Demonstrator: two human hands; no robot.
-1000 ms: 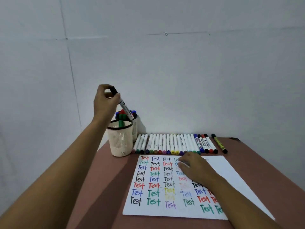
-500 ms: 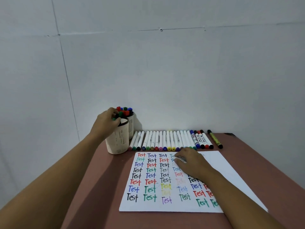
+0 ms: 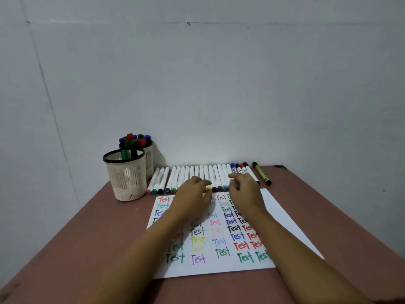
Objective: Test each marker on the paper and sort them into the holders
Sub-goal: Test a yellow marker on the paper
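Spanning the lower view, a reddish-brown table (image 3: 87, 249) carries a white paper (image 3: 274, 207) covered in columns of the word "Test" in black, red, blue, green, yellow and purple. The left hand (image 3: 192, 194) and right hand (image 3: 245, 191) hover over the row of markers (image 3: 197, 172) beyond its far edge, fingers curled down and blurred; whether either grips one cannot be told. At far left, the front holder (image 3: 126, 178) holds green and black markers, the back holder (image 3: 150, 159) many. Marker labels are unreadable.
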